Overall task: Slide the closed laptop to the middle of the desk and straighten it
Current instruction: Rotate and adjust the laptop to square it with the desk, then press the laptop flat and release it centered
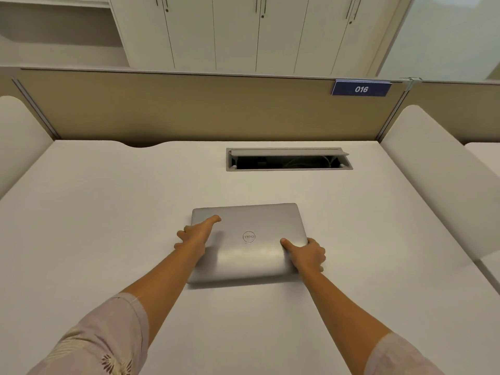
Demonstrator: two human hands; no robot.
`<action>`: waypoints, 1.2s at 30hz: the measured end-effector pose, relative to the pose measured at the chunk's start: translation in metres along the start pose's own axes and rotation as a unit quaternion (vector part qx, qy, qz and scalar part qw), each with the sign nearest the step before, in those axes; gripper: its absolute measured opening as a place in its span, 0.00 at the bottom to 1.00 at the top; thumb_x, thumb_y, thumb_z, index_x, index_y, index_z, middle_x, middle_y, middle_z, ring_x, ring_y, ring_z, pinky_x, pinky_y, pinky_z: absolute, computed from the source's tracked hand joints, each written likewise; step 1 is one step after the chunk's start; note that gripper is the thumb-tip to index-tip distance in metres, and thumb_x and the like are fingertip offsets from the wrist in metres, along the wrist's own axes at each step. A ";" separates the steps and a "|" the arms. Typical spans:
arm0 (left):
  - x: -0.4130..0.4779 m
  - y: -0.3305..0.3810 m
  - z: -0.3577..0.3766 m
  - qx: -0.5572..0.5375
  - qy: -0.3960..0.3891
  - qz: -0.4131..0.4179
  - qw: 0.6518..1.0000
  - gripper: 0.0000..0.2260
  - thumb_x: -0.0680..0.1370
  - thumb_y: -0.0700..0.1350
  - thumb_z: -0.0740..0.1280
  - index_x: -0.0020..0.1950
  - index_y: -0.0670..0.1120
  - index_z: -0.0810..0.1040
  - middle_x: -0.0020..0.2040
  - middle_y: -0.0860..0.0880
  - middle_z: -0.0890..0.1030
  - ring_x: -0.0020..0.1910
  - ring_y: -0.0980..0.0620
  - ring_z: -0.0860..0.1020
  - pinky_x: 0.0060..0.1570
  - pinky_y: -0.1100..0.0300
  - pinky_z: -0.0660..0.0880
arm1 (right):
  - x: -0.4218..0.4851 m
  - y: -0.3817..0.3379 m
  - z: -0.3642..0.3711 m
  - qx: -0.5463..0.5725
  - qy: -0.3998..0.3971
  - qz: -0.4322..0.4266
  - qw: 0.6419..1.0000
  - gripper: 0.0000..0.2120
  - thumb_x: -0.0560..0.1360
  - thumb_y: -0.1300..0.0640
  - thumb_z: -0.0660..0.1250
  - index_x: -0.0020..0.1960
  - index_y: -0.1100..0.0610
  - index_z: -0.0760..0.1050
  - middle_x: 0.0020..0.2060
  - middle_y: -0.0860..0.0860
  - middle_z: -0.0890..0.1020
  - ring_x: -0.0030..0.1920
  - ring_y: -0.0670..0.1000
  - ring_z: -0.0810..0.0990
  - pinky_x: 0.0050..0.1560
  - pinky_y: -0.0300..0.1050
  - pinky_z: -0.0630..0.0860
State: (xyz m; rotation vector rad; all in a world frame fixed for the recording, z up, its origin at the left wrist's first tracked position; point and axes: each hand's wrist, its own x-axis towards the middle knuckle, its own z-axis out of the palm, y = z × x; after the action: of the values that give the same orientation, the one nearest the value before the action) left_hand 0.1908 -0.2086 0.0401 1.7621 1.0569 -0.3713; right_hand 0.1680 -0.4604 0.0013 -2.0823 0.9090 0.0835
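Observation:
A closed silver laptop (251, 226) with a round logo on its lid lies flat on the white desk (108, 226), about midway across it. Its edges run almost parallel to the desk's back edge. My left hand (196, 235) holds the laptop's left edge, thumb on the lid and fingers curled down the side. My right hand (307, 254) grips the right edge near the front corner, thumb pressed on the lid. Both forearms reach in from the bottom of the view and hide parts of the laptop's side edges.
A grey cable hatch (288, 159) stands open at the back of the desk, behind the laptop. A tan partition (189, 106) with a blue "016" label (361, 88) walls the back. White side dividers (433, 169) flank the desk. Cabinets stand beyond.

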 end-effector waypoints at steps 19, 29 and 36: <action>0.000 -0.077 0.013 0.309 0.086 0.473 0.820 0.39 0.77 0.66 0.52 0.80 0.43 0.47 0.80 0.46 0.49 0.78 0.45 0.46 0.75 0.48 0.43 | -0.003 0.029 -0.013 -0.231 0.030 -0.434 0.870 0.31 0.76 0.37 0.57 0.74 0.51 0.62 0.72 0.53 0.66 0.73 0.55 0.62 0.71 0.53 0.54; 0.005 -0.111 0.018 0.443 0.013 0.578 0.685 0.39 0.77 0.71 0.47 0.80 0.47 0.48 0.80 0.51 0.46 0.78 0.53 0.44 0.74 0.49 0.44 | -0.011 0.054 0.003 -0.360 -0.099 -0.579 0.725 0.32 0.80 0.35 0.48 0.78 0.52 0.55 0.77 0.49 0.58 0.77 0.50 0.57 0.74 0.53 0.50; 0.012 -0.102 0.016 0.476 -0.002 0.595 0.648 0.40 0.77 0.71 0.48 0.79 0.43 0.54 0.79 0.47 0.55 0.78 0.49 0.51 0.73 0.49 0.46 | -0.008 0.051 0.003 -0.376 -0.116 -0.568 0.723 0.32 0.80 0.35 0.46 0.77 0.52 0.58 0.77 0.49 0.61 0.76 0.51 0.61 0.72 0.54 0.53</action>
State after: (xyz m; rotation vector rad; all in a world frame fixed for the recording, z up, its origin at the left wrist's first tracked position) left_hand 0.1205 -0.2053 -0.0360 2.9231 -0.6755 -0.0308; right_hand 0.1306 -0.4730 -0.0318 -2.9213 -0.8235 0.0543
